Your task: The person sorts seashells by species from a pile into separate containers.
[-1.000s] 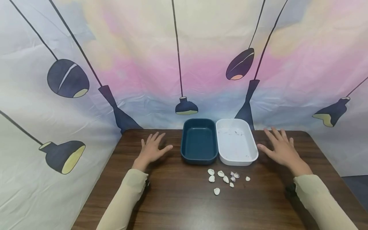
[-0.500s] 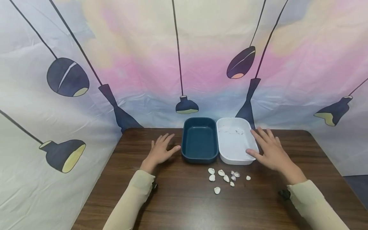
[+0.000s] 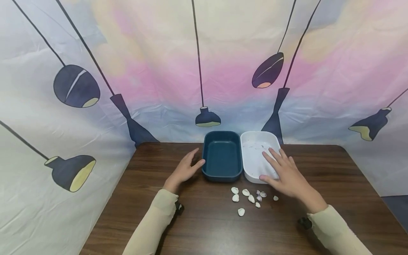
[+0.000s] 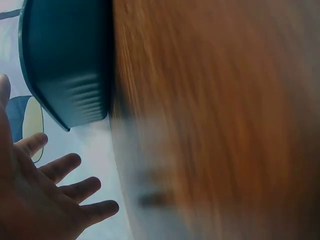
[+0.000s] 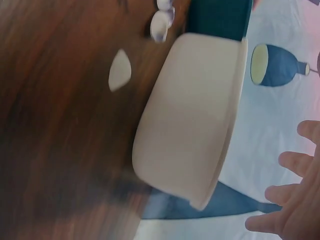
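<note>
My left hand (image 3: 183, 170) is beside the left wall of the dark teal tray (image 3: 222, 156), fingers extended; in the left wrist view a gap shows between its fingers and the tray (image 4: 70, 60). Over the right part of the white tray (image 3: 255, 166) hovers my right hand (image 3: 285, 174), fingers spread and holding nothing. In the right wrist view that hand (image 5: 295, 190) is apart from the white tray's wall (image 5: 190, 110). Several small seashells (image 3: 251, 199) lie loose on the table in front of the trays.
The two trays stand side by side at the back edge of the brown wooden table (image 3: 204, 226). Behind them hangs a cloth backdrop (image 3: 153, 71) printed with lamps. Small dark specks lie in the white tray. One shell (image 3: 241, 212) lies nearer the front.
Both hands have moved inward: the left one rightward to the teal tray's side, the right one leftward from beside the white tray to over it. Trays and shells have stayed put.
</note>
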Available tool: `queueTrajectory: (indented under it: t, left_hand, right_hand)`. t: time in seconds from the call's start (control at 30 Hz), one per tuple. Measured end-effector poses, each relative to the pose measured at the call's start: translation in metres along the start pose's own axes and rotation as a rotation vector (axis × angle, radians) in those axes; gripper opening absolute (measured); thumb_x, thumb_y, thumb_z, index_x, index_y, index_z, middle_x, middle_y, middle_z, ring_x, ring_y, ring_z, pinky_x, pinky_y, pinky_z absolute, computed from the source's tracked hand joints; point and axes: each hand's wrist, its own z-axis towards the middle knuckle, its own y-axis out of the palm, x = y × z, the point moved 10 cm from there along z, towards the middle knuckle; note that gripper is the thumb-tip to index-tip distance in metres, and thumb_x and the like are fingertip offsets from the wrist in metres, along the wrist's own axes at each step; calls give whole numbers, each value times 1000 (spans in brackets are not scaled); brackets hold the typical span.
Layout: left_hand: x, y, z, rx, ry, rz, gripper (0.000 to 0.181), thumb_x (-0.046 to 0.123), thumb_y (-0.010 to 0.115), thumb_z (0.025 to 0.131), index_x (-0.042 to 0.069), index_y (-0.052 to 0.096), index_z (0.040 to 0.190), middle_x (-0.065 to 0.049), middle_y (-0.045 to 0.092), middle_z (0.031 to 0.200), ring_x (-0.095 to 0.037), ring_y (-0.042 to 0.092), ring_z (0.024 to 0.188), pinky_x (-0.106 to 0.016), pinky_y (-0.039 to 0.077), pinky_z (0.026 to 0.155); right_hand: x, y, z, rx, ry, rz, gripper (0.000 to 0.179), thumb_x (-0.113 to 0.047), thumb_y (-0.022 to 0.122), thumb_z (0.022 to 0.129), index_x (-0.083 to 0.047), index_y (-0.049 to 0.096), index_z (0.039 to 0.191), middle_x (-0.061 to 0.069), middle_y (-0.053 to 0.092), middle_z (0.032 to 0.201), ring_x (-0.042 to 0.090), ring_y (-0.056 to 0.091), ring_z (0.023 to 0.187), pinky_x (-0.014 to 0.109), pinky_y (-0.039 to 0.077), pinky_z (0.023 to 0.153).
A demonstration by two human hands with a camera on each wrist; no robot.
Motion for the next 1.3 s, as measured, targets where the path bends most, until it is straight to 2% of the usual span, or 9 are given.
queueTrajectory:
  t: [0.07, 0.13, 0.27, 0.33, 0.57, 0.73, 0.9, 1.13, 1.3]
  left_hand:
    - [-1, 3, 2, 6, -15, -46, 80, 51, 57, 107, 9, 27, 168, -19, 28, 171, -41, 29, 156, -64, 28, 122]
    - [-4, 5, 4, 18, -32, -68, 80, 50, 58, 107, 10, 26, 169, -18, 27, 172, -41, 29, 156, -64, 28, 122]
    - [-6, 9, 7, 41, -53, -115, 78, 42, 63, 107, 13, 26, 169, -16, 27, 172, -39, 28, 157, -63, 27, 123]
    - [-7, 12, 9, 45, -61, -141, 76, 38, 63, 107, 14, 25, 169, -15, 27, 172, -39, 27, 157, -62, 27, 123]
    - [-3, 20, 15, 67, -61, -237, 64, 20, 56, 110, 17, 30, 169, -14, 29, 172, -39, 26, 157, -64, 26, 123]
    - [-5, 29, 17, 55, -102, -289, 60, 21, 48, 111, 25, 31, 169, -9, 27, 173, -35, 25, 158, -61, 25, 124]
    - [-6, 34, 17, 42, -121, -312, 58, 25, 41, 112, 28, 28, 169, -8, 24, 174, -34, 22, 159, -61, 22, 125]
    - [-7, 36, 16, 37, -113, -274, 58, 29, 38, 113, 28, 25, 170, -6, 25, 174, -35, 20, 160, -65, -3, 126]
    - [-7, 35, 16, 25, -115, -261, 59, 30, 38, 113, 29, 24, 170, -6, 25, 174, -34, 22, 159, -63, -6, 126]
  right_hand:
    - [-5, 4, 0, 5, -24, 7, 84, -48, 77, 94, -14, 42, 163, 23, 33, 168, 61, 21, 151, 83, 22, 112]
    - [-9, 8, -1, 4, -45, 15, 84, -47, 77, 95, -14, 41, 163, 23, 33, 168, 59, 26, 150, 79, 30, 111]
    - [-19, 16, -3, -17, -82, 32, 85, -47, 76, 96, -15, 38, 165, 21, 33, 168, 51, 38, 148, 68, 48, 103]
    - [-24, 19, -4, -27, -96, 39, 85, -48, 75, 97, -15, 37, 166, 20, 32, 168, 47, 41, 147, 65, 52, 100]
    - [-41, 29, -4, -29, -141, 68, 84, -46, 77, 96, -15, 39, 165, 17, 35, 168, 41, 44, 148, 59, 51, 104]
    - [-55, 35, -4, -24, -189, 70, 84, -45, 78, 95, -12, 43, 163, 18, 40, 166, 39, 47, 147, 56, 50, 107]
    - [-72, 40, -5, -39, -268, 78, 83, -47, 79, 94, -11, 44, 161, 18, 43, 163, 38, 49, 144, 54, 50, 109]
    - [-95, 51, -10, -60, -405, 114, 81, -44, 83, 92, -10, 51, 157, 18, 50, 158, 36, 53, 142, 51, 53, 106]
    - [-104, 59, -16, -119, -457, 128, 78, -44, 85, 90, -9, 56, 154, 19, 53, 156, 38, 53, 141, 55, 50, 108]
